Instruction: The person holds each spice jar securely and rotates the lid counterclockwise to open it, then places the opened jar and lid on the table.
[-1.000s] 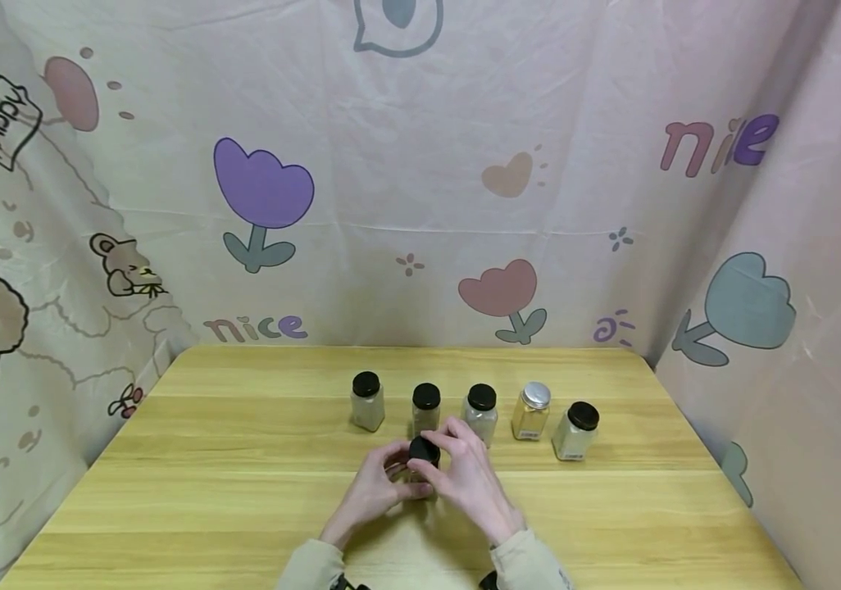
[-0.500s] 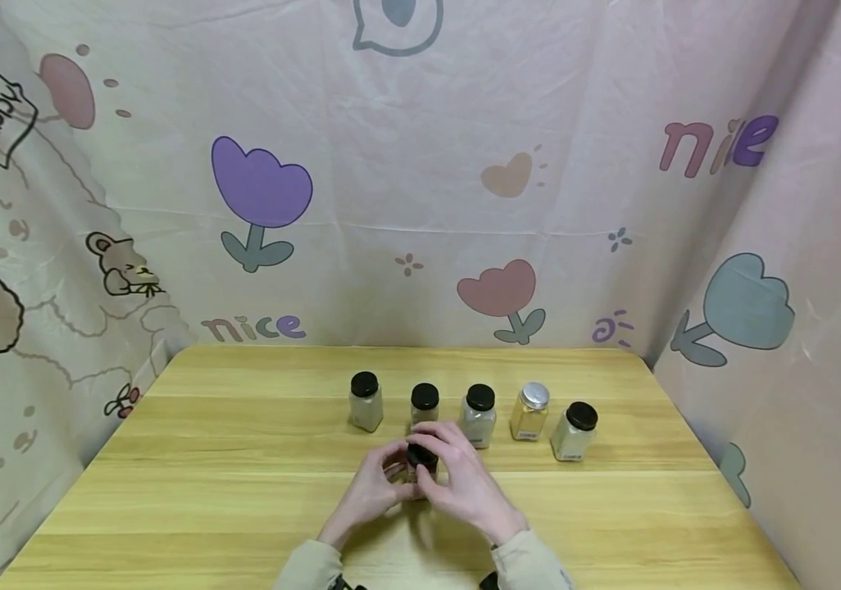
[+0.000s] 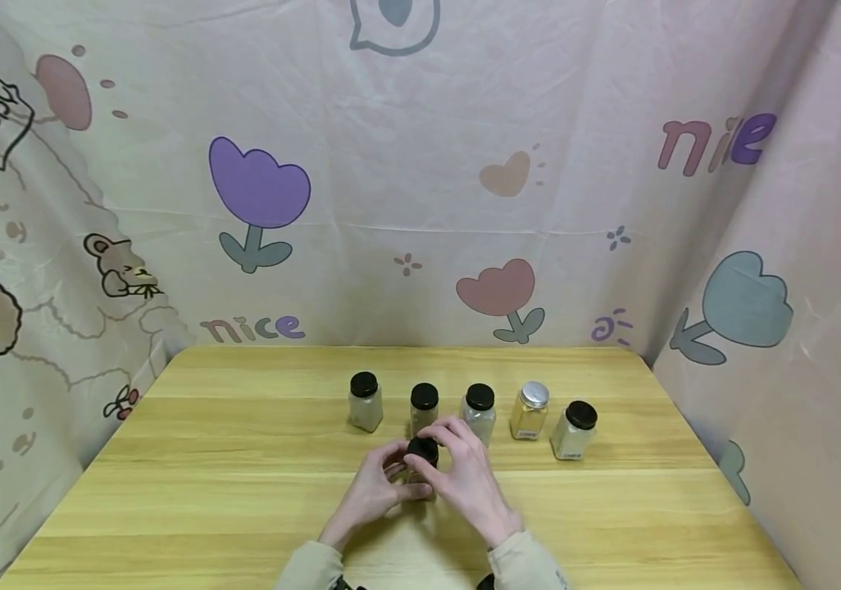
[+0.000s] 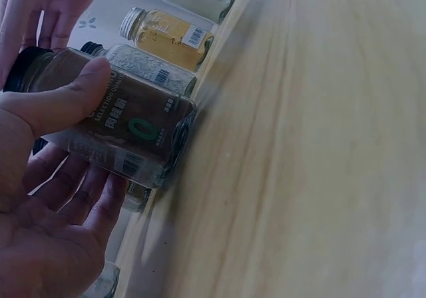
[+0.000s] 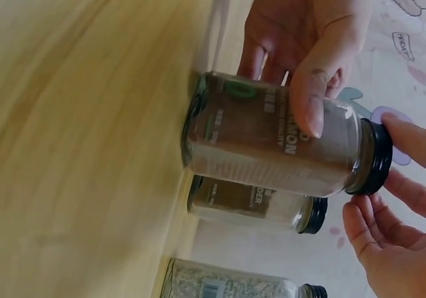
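Note:
In the middle of the table stands a spice jar of brown powder [image 4: 150, 108], its label partly reading "AMON". My left hand [image 3: 372, 493] grips its clear body, thumb on the label side and fingers behind. A black lid [image 5: 377, 157] caps the jar. My right hand [image 3: 467, 483] pinches that lid between thumb and fingers. Right behind is another black-lidded jar [image 3: 424, 403] with brown powder, partly hidden by the right hand.
Other jars line the back: a black-lidded one [image 3: 365, 404] at left, a pale flaky one [image 3: 478, 422], a silver-lidded yellow one [image 3: 529, 416], and a pale one [image 3: 572, 438] at right. A printed curtain [image 3: 361, 164] hangs beyond the table [image 3: 206, 467].
My right hand's fingers closed further round the lid half a second ago, then swung back to a similar place as before. The left hand and the jar stay about where they were.

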Motion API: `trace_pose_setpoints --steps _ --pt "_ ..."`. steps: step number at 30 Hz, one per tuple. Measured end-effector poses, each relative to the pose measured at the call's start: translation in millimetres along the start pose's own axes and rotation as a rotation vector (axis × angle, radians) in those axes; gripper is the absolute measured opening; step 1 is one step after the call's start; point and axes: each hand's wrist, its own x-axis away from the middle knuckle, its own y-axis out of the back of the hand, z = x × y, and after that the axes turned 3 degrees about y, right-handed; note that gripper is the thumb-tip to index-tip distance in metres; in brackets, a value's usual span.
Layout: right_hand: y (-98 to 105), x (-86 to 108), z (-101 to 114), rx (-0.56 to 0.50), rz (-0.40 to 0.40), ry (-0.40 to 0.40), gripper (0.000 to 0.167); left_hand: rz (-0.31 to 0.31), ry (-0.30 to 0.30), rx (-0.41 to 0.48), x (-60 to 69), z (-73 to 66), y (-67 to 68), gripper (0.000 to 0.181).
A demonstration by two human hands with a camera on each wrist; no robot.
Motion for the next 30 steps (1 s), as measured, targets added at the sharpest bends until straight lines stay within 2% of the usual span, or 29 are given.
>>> trace_pose_setpoints --steps 5,9,12,15,18,22,26,30 --pt "1.3 -0.9 2.2 -0.044 0.028 0.022 0.032 -0.007 -0.025 0.002 -0.1 1.7 0.8 0.051" --pt "2.6 -1.0 2.6 -0.093 0.091 0.068 0.031 -0.007 -0.063 0.003 0.1 4.4 1.8 0.052" --pt "2.3 -1.1 3.0 -0.087 0.114 0.09 0.03 -0.009 -0.065 0.011 0.2 4.9 1.6 0.053" --pt "0.5 -1.6 2.4 -0.03 0.074 0.088 0.027 -0.019 -0.038 0.005 -0.1 4.0 0.8 0.051" --pt "-1.5 -1.6 1.8 0.049 0.003 0.07 0.032 -0.024 -0.012 0.0 -0.6 2.8 -0.1 0.05" --pt "-3.3 -1.2 1.9 0.092 -0.056 0.053 0.038 -0.022 -0.001 0.003 -0.4 1.1 -0.4 0.051" --pt "-3.8 -0.6 2.8 0.086 -0.06 0.046 0.035 -0.017 -0.01 -0.006 -0.2 1.1 -0.5 0.052" --pt "-1.8 -0.8 4.4 0.051 -0.016 0.036 0.029 -0.021 -0.026 -0.009 -0.4 2.8 -0.1 0.05"
